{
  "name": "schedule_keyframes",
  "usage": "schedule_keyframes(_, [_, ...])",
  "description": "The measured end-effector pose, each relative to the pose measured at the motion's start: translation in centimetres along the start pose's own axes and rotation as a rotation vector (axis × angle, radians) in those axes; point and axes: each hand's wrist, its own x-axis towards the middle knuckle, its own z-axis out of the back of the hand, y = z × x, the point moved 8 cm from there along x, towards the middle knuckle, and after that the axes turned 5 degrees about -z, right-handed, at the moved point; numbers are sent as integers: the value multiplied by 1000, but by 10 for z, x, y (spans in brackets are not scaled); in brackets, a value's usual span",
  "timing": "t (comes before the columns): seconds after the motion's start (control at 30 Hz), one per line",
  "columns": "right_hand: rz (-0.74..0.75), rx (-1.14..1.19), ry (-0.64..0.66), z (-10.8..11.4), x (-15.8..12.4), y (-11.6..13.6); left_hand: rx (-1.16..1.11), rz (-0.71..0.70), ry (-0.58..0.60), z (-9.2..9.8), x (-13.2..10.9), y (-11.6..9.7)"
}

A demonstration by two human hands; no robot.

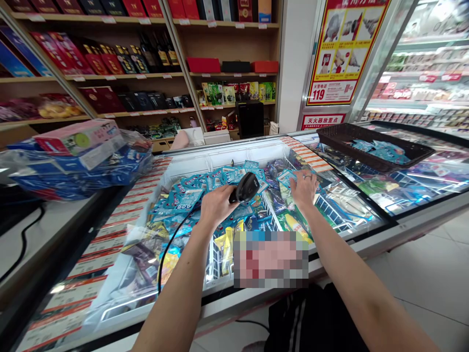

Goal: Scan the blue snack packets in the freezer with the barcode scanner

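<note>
My left hand [218,205] is wrapped around the handle of a black barcode scanner [247,188], held above the open chest freezer. Its black cable [170,242] runs down past my left forearm. Below and behind the scanner lies a pile of blue ice-cream packets [188,195]. Further right, my right hand [305,189], with a ring on one finger, has its fingers bent over a blue packet [285,177]. Part of that packet is hidden beneath the fingers. Dark purple packets [274,171] and green ones [293,222] lie close by.
White wire dividers [269,210] split the freezer [190,159]. A dark brown tray [351,149] with blue packets rests on the right glass. Plastic-wrapped boxes [76,161] stand at left. Shelves [230,49] line the back. A blurred patch covers the freezer's front edge.
</note>
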Motion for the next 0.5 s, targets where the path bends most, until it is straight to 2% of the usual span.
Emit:
schedule_keyframes(0.1, [141, -40, 146, -15, -7, 16, 11, 1, 3, 0, 0, 1])
schedule_keyframes(0.2, [177, -125, 268, -29, -12, 17, 26, -5, -1, 0, 0, 2])
schedule_keyframes(0.5, [115, -228, 295, -40, -5, -3, 44, -4, -25, -1, -1, 5])
